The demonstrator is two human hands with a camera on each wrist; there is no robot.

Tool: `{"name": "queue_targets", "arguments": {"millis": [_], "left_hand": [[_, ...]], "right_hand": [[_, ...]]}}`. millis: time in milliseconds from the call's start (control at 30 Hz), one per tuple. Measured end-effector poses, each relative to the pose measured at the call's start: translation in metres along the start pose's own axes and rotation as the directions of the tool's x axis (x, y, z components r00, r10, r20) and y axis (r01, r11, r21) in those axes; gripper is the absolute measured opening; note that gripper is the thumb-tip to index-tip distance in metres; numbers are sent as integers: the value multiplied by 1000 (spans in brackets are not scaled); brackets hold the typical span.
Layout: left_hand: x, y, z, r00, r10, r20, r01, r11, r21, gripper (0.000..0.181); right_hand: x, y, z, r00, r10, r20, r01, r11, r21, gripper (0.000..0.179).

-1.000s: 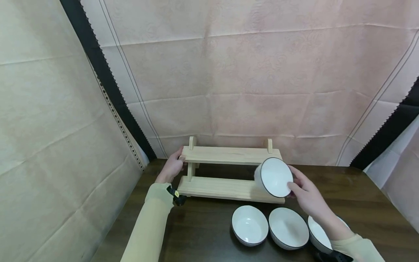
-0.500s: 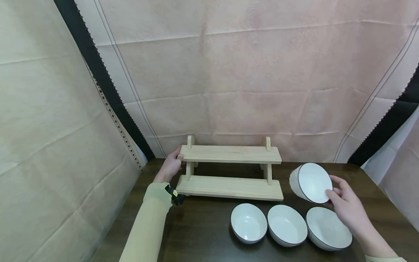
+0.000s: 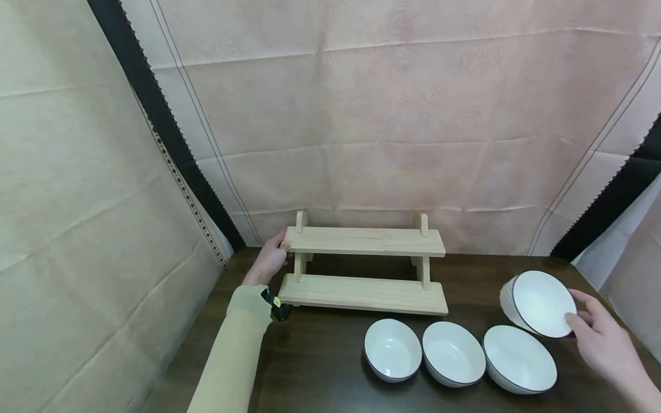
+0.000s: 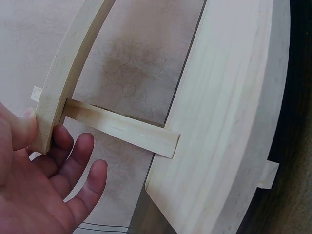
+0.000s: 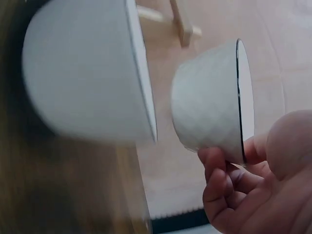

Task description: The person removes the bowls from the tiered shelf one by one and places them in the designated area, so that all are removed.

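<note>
A two-tier pale wooden rack (image 3: 361, 292) stands at the back of the dark table. At the left end of its upper shelf (image 3: 361, 241), my left hand (image 3: 269, 261) pinches the board between thumb and fingers, which the left wrist view shows close up. Off to the right, my right hand (image 3: 601, 332) grips a white bowl (image 3: 542, 304) by its dark rim, thumb inside and fingers beneath. That bowl is tilted, its mouth facing the head camera. In the right wrist view the held bowl (image 5: 209, 97) shows a faceted outer wall.
Three white bowls with dark rims stand in a row in front of the rack: a left bowl (image 3: 392, 350), a middle bowl (image 3: 453, 353) and a right bowl (image 3: 518, 358). Pale cloth (image 3: 382, 126) hangs behind the table (image 3: 320, 355).
My right hand has carried the bowl from in front of the rack's lower shelf to the right, behind the right-hand bowl. My left hand stays on the upper shelf's end.
</note>
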State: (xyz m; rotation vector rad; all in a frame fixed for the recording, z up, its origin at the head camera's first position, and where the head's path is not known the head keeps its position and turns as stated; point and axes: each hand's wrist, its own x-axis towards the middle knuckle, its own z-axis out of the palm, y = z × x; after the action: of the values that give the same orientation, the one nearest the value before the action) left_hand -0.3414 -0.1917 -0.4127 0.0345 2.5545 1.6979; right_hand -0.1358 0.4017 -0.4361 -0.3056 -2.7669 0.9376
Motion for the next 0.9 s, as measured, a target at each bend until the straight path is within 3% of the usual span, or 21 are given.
{"name": "queue_targets", "arguments": {"millis": [133,267,367,500,633,800,900], "left_hand": [[1,0,0,1000,1,3,-1,1000,4,55],[1,0,1,1000,9,2,-9,1000,-10,55],[1,-1,1,1000,14,-1,-14,1000,-22,55],[2,-2,1,1000,18,-4,-18,1000,-20,55],[2,-3,1,1000,21,-1,-21,1000,-20,55],[1,-4,1,1000,25,-3,-25,999,-29,55],[1,-3,1,999,31,-9,-31,999,-20,56]], "right_hand": [[3,23,-11,1000,14,-19,-15,997,-79,58],[4,49,-17,992,-90,-87,85,995,-54,50],[3,66,-15,969,-187,-159,191,982,6,45],[3,80,-10,953,-222,-205,227,974,4,42],[4,86,-8,967,-189,-169,179,981,-71,42],[4,97,-8,959,-250,-131,233,964,-131,39],[6,99,-10,977,-207,-57,194,965,-175,41]]}}
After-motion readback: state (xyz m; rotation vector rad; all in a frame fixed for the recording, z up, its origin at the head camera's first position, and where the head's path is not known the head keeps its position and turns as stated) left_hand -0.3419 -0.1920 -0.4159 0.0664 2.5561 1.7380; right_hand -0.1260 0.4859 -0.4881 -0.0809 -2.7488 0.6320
